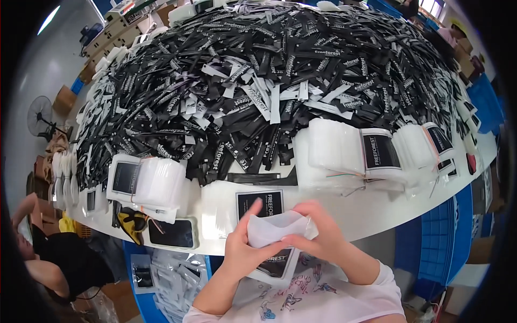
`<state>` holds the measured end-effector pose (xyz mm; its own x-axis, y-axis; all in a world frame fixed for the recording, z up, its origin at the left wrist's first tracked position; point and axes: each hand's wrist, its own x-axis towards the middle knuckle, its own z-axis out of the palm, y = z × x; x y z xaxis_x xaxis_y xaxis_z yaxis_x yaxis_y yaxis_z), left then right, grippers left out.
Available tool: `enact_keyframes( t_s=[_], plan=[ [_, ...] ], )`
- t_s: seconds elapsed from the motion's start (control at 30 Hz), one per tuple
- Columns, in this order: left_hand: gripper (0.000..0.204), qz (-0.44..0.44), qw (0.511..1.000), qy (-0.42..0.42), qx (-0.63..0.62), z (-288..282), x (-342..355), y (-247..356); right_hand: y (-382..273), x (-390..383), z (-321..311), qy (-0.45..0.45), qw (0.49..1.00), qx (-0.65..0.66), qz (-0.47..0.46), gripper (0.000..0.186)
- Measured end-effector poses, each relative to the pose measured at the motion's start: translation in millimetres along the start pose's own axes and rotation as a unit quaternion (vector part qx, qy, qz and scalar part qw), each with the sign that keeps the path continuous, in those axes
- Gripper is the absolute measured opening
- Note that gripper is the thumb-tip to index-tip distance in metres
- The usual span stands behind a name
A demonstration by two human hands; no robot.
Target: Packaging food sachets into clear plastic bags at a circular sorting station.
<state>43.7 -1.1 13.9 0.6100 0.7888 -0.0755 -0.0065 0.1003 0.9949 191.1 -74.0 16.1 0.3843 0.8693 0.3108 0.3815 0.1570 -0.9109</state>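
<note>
Pinching a white pouch (276,228) with left hand (241,240) and right hand (322,235) at the table's (371,218) edge — seemingly open-mouthed, not visibly filled; with pouch stacks (333,146) and heaped packets (323,59) apparently remaining; perhaps done with bags (175,277) in the bin (141,308).

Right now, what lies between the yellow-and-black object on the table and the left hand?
Toward the left hand: a dark-screened phone in a pale case, then a stack of translucent white plastic pouches, both in head view.

at the near edge, the bare left hand (239,240) and bare right hand (322,234) hold a thin white plastic pouch (273,227); slim black packets (258,54) heap far beyond.
</note>
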Motion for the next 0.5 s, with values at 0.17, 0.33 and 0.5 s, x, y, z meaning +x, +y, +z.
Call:
enact_keyframes(
  t_s=[0.17,0.33,0.5],
  plan=[
    [0.023,-0.047,0.993,-0.062,-0.085,-21.2,-12.7,-12.8,-2.1,-11.8,-1.3,-0.150,0.985,0.047,0.072,0.012],
    [0.015,0.045,0.999,-0.010,0.006,-33.5,-30.1,-12.0,-2.8,-9.9,18.7,-0.162,0.986,0.020,-0.020,0.014],
    [0.022,0.077,0.997,-0.015,-0.012,-74.1,-55.1,-16.7,2.7,-1.1,46.7,-0.216,0.973,-0.008,-0.077,0.020]
  ],
)
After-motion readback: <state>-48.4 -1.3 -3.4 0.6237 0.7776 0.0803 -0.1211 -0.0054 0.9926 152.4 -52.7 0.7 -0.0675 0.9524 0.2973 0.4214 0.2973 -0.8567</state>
